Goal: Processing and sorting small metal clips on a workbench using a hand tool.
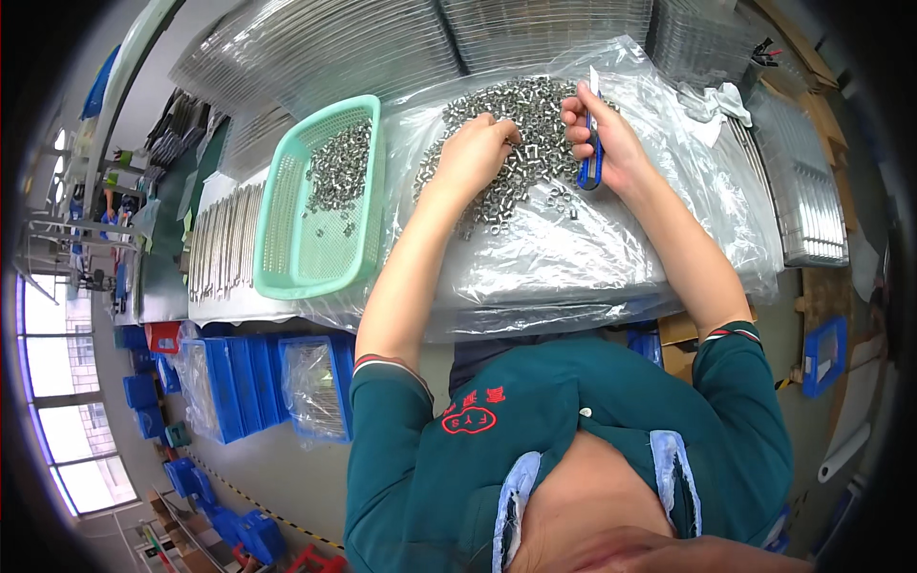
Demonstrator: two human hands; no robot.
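Observation:
A heap of small shiny metal parts (521,177), short and tube-like, lies on a clear plastic sheet (535,258) on the table. My left hand (478,153) reaches into the heap's left side with its fingers pinched together; whatever is between the fingertips is too small to make out. In my right hand (611,138), held over the right side of the heap, is a blue utility knife (591,169). The fingers wrap its handle, and the blade points away from me. Left of the heap, a light green plastic basket (373,220) contains more of these metal parts.
Stacks of clear plastic trays (353,48) line the table's far side, with another tray stack (812,191) at right. A white cloth (712,110) lies right of the heap. Thin metal rods (224,244) lie beyond the basket. Blue crates (244,387) stand below at left.

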